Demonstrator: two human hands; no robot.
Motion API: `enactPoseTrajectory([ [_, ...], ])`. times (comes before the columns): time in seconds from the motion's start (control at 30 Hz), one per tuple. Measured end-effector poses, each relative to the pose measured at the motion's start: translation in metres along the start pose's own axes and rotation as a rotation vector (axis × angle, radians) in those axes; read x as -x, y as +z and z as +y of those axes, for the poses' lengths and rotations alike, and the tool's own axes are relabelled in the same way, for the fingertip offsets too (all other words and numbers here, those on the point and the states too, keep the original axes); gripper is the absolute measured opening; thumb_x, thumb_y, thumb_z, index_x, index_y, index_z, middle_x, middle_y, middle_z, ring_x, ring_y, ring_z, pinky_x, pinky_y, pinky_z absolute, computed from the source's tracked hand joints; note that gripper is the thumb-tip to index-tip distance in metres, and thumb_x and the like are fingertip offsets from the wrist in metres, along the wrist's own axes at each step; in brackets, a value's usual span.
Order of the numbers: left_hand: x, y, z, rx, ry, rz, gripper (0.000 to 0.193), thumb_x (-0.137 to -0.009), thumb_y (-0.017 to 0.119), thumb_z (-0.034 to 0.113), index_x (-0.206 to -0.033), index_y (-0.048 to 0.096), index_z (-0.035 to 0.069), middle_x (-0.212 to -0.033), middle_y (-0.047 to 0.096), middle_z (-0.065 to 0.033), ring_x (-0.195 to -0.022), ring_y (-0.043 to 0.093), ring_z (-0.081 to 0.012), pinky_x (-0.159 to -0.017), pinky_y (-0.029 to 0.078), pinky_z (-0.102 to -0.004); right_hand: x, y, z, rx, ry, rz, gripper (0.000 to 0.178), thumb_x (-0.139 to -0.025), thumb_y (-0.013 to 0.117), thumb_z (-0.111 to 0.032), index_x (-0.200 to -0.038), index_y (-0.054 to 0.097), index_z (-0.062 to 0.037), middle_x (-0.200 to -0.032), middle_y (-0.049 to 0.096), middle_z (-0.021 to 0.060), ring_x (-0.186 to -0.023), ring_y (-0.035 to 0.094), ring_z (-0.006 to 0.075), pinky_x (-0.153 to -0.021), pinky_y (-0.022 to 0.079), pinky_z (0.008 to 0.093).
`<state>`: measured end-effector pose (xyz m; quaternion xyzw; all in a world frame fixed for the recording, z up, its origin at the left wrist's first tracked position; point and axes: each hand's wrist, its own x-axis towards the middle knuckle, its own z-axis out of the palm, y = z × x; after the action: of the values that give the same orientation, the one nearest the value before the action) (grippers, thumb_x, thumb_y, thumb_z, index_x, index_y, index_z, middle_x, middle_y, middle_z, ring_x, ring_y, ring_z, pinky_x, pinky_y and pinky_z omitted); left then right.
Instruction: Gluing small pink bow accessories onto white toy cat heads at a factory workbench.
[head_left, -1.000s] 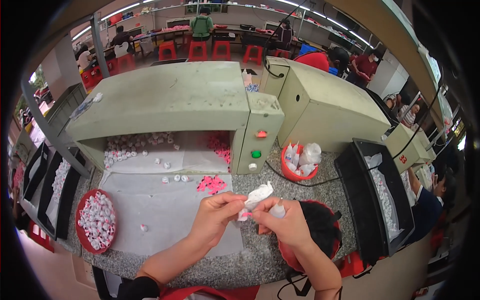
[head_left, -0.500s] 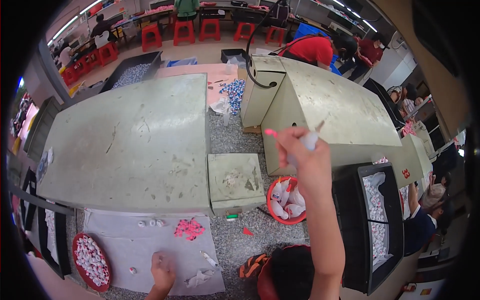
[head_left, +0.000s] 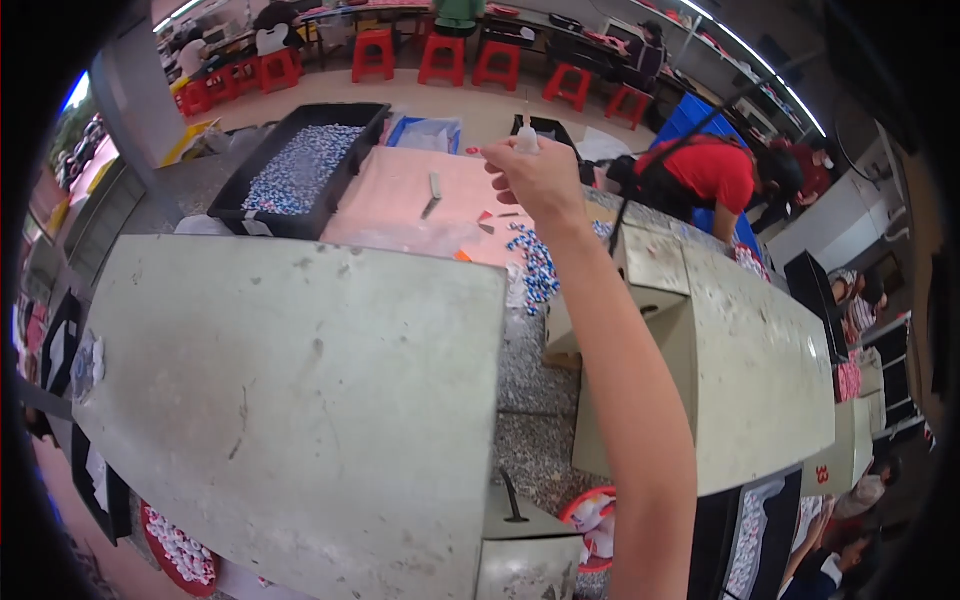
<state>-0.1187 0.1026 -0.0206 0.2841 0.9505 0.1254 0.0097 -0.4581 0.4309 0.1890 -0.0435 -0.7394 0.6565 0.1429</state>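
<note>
- right forearm: bare, rising from the lower edge and slanting up and leftward, stretched out over the counter between two machine housings.
- right hand: back uppermost, wrist near straight, fingers curled leftward in a closed grasp around a small bottle.
- small bottle: whitish, translucent, upright in the fist, its neck and thin needle tip pointing upward; situated above the far part of the worktop.
- red-pink speck: just beside the fingertips; whether pinched cannot be told.
- left hand: out of view; grip cannot be told.
- left basket: round, red, heaped with small rounded white pieces marked pink.
- right basket: round, red, holding white plastic items, partly hidden by the forearm.
- left housing: broad, grey-green, smooth-faced, scuffed and stained.
- right housing: same colour, angular, scratched.
- counter: speckled, granite-like.
- blue-and-white pieces: small, in a loose pile beside the forearm.
- pink sheet: flat, pale, bearing a slim pale strip.
- black crate: rectangular, filled with tiny blue-and-white pieces.
- person in a red shirt: bent forward, right.
- stools: red, in a row along the far benches.
</note>
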Motion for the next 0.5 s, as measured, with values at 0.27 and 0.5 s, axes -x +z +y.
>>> enactPoseTrajectory([
  [0.27, 0.014, 0.065, -0.052, -0.019, -0.112, 0.180, 0.020, -0.081, 0.050, 0.015, -0.092, 0.058, 0.000, -0.091, 0.057, -0.0138, -0.083, 0.055, -0.0215, -0.065, 0.044, -0.0311, -0.051, 0.030, 0.031, 0.582, -0.061, -0.309, 0.017, -0.066, 0.061, -0.016, -0.070, 0.061, 0.0007, -0.057, 0.056, 0.0092, -0.047, 0.053, 0.0147, -0.044, 0.044, 0.0270],
  [0.5, -0.011, 0.073, -0.074, -0.005, -0.133, 0.255, 0.019, -0.080, 0.051, 0.014, -0.092, 0.058, 0.001, -0.091, 0.056, -0.0138, -0.083, 0.054, -0.0226, -0.066, 0.043, -0.0322, -0.049, 0.046, 0.023, 0.801, 0.165, -0.593, 0.023, -0.063, 0.062, -0.020, -0.077, 0.064, -0.0011, -0.065, 0.060, 0.0173, -0.062, 0.061, 0.0277, -0.060, 0.047, 0.0347],
])
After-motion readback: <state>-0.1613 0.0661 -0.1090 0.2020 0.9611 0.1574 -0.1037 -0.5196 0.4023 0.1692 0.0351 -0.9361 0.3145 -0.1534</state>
